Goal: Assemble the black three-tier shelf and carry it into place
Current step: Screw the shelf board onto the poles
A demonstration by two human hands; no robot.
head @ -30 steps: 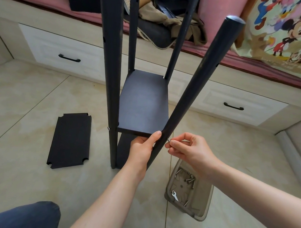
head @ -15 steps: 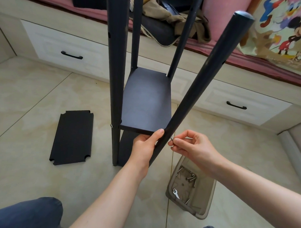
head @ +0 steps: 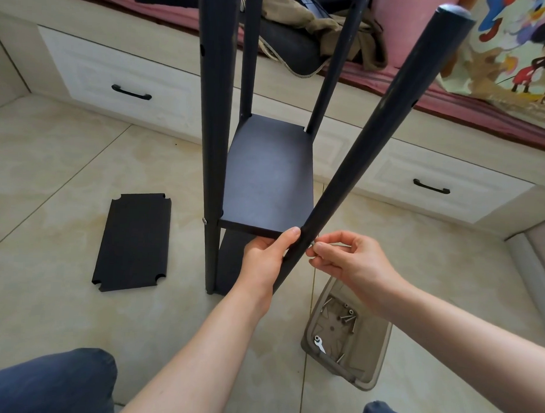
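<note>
The half-built black shelf (head: 213,142) is standing on glossy beige floor tiles (head: 65,168), just in front of the white panelled drawers (head: 121,77) of a bed base. Its round matte poles are rising past the flat middle board (head: 269,178). The near right pole (head: 375,139) is leaning outward, its domed cap catching the light. The left hand (head: 263,258) is gripping that board's front corner, thumb lying on top and fingers curling beneath. The right hand (head: 346,261) is pinching something small and silvery, probably a screw (head: 312,244), against the leaning pole's side. A loose rectangular board (head: 134,243) with notched corners is lying flat to the left. Near the right wrist a translucent brownish plastic tray (head: 377,349) is holding spare screws (head: 346,317) and a tiny flat spanner (head: 319,344).
</note>
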